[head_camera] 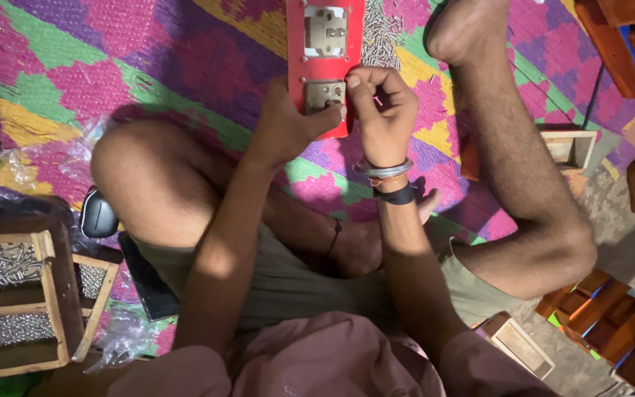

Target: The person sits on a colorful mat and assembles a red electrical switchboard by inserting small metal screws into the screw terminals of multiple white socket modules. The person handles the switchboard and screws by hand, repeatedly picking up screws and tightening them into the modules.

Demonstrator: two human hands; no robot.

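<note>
Socket plate (324, 95) — between both hands (touching)

one red board (325, 66), two metal sockets (325, 31), two screw-filled wooden boxes (9, 294)

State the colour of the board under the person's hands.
Red, seen in the head view: the board carries two metal fittings.

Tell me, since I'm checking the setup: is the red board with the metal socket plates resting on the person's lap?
No: the red board lies on the colourful woven mat beyond the knees, with both hands reaching out to it.
</note>
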